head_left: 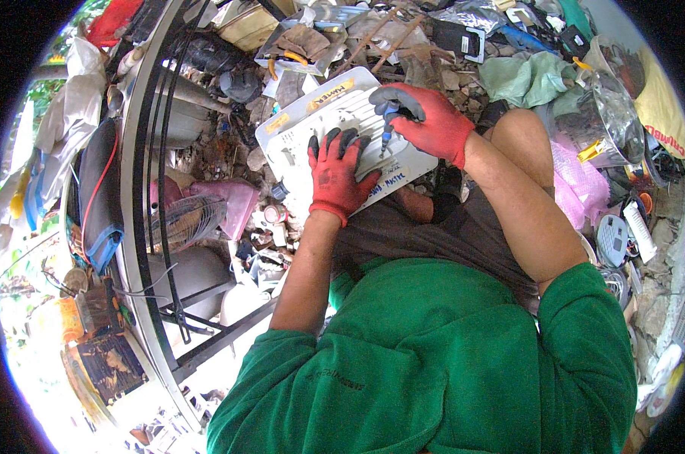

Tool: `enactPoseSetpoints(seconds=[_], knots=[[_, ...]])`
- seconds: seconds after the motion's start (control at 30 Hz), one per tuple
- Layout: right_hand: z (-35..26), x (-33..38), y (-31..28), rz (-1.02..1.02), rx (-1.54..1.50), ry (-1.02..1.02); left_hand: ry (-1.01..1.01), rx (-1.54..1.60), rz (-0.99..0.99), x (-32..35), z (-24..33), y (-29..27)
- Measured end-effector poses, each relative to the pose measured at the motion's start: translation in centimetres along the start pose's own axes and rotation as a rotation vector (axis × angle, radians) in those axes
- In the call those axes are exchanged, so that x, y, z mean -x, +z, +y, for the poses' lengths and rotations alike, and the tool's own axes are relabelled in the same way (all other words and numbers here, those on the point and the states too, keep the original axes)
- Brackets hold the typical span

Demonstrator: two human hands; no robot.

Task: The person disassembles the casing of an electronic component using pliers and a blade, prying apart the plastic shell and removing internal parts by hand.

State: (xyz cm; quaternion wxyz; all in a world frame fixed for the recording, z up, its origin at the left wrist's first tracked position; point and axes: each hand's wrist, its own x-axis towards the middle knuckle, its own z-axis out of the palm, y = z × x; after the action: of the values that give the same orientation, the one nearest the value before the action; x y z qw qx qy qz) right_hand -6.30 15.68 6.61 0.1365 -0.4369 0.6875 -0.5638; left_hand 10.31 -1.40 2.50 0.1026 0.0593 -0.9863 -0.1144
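Note:
A flat white casing [291, 144] with raised ridges and handwriting on it lies slanted in front of my legs. My left hand [338, 170], in a red glove with dark fingertips, rests on its face with the fingers spread, holding no object. My right hand [429, 121], in a matching red and grey glove, is closed around a small blue screwdriver [388, 130]. The screwdriver points down toward the casing near its right side; I cannot tell whether the tip is seated in a screw. A dark round knob [279, 191] sticks out at the casing's lower left corner.
A metal frame [134, 197] rises along the left side. Beyond the casing lies mixed scrap, with a metal tray [312, 45] and green cloth [525, 79]. Pink bubble wrap [577, 181] and a clear plastic bag [599, 125] sit to the right. A wire fan guard [195, 223] stands at left.

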Motion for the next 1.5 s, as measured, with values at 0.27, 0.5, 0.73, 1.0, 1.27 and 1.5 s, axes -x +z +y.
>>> enactPoseSetpoints(seconds=[0.27,0.5,0.73,1.0,1.27,1.5], knots=[[0.2,0.0,0.0,0.005,-0.012,-0.035,-0.012,-0.005,-0.008,-0.1,0.3,0.0],[0.0,-0.1,-0.6,-0.130,0.038,-0.068,0.042,0.313,0.002,-1.5,-0.6,0.0],[-0.8,0.0,-0.4,-0.189,0.214,-0.125,0.001,0.581,-0.105,-4.0,-0.7,-1.1],[-1.3,0.0,0.7,-0.208,0.184,-0.210,-0.080,0.605,-0.044,-3.4,-0.9,-0.1],[-1.3,-0.1,0.9,-0.201,0.179,-0.174,0.099,0.511,-0.038,-3.7,-0.7,-0.3],[-1.8,0.1,1.1,-0.213,0.291,-0.150,-0.146,0.618,-0.115,-3.5,-0.3,-0.4]])
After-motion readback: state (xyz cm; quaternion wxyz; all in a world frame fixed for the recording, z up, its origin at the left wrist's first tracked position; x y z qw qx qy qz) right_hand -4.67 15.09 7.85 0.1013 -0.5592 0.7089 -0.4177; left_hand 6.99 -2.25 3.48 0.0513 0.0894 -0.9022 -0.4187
